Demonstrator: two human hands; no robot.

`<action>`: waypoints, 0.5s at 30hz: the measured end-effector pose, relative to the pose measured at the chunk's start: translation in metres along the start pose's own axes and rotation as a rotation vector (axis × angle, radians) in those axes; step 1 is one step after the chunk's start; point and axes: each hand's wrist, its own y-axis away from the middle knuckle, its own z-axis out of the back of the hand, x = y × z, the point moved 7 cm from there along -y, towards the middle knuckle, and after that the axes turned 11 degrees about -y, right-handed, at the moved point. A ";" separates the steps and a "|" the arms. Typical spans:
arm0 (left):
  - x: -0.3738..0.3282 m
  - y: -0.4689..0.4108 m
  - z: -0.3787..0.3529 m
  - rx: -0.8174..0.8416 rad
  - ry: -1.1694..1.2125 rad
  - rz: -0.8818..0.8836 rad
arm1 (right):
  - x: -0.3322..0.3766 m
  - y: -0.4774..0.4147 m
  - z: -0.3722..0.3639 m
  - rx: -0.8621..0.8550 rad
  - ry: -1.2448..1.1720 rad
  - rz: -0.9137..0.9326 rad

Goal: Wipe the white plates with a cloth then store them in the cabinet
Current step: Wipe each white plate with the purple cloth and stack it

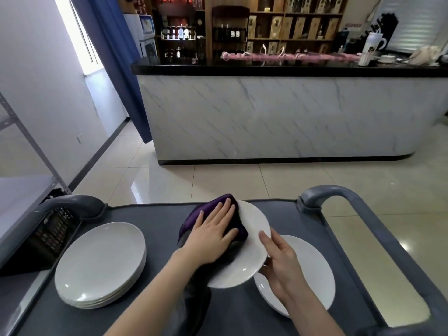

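Grey cart surface [160, 229] is carrying a stack of white plates [100, 260] at left and another white plate [312, 267] lying at right, partly under the one being wiped. That wiped plate [244, 267] is sitting mid-surface, its right rim overlapping the right-hand plate; purple cloth [189, 221] is lying across its left half. Left hand [211, 236] is pressing flat on the cloth, grip wide with fingers straight; right hand [281, 265] is pinching the plate's right rim, thumb on top.
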 end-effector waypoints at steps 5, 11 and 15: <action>0.018 0.040 -0.021 -0.020 0.048 0.002 | 0.028 -0.010 0.011 -0.065 0.033 0.092; -0.046 0.076 -0.027 -0.073 0.092 -0.104 | 0.025 -0.018 0.004 -0.072 0.020 0.095; -0.073 0.059 -0.009 -0.120 0.089 -0.177 | 0.007 -0.014 -0.007 -0.055 -0.021 0.075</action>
